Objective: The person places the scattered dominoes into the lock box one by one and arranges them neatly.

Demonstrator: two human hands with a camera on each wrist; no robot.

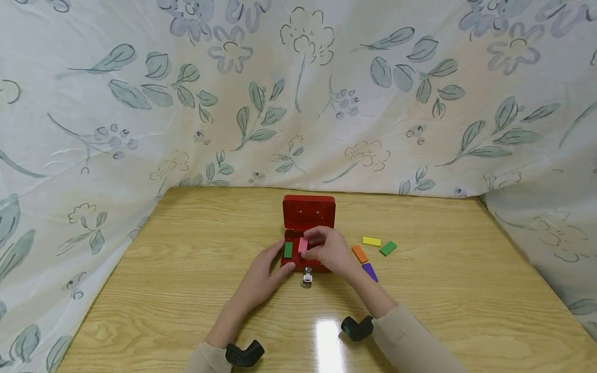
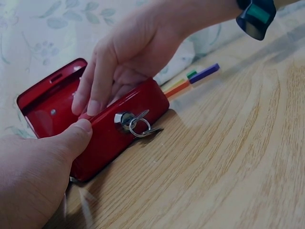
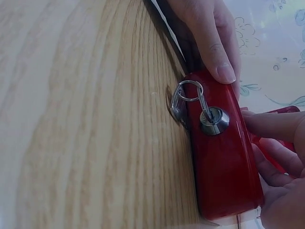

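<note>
A small red metal cash box (image 1: 309, 213) stands with its lid raised, and a key ring (image 2: 139, 127) hangs from the lock on its front. My left hand (image 1: 262, 274) grips the box's left front corner, the thumb on the front rim and the fingers along the side. Inside lies a green block (image 1: 288, 249). Beside that one, my right hand (image 1: 332, 253) reaches into the box and pinches a pink block (image 1: 303, 245) between thumb and fingers. In both wrist views the box's front wall hides the pink block.
Right of the box lie a yellow block (image 1: 371, 241), another green block (image 1: 388, 248), an orange block (image 1: 359, 254) and a purple block (image 1: 370, 272). All rest on a wooden table (image 1: 448, 295). A floral cloth (image 1: 326, 103) hangs behind and at the sides.
</note>
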